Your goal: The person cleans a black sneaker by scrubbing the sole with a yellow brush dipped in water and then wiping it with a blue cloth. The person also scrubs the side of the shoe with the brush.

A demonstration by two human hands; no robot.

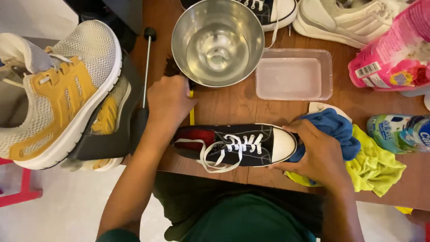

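Observation:
A black canvas sneaker (237,146) with white laces and a white toe cap lies on its side near the wooden table's (233,105) front edge. My right hand (320,154) grips its toe end and rests against a blue cloth (333,130). My left hand (169,99) is closed around a small brush with a yellow handle (192,114), beside the steel bowl (218,41) of water. The brush head is mostly hidden behind my fingers.
A clear plastic tub (294,74) sits right of the bowl. A yellow-green cloth (374,163), a pink detergent pouch (394,54) and a bottle (398,132) lie at the right. Large beige-and-yellow running shoes (58,94) stand at the left; more shoes line the far edge.

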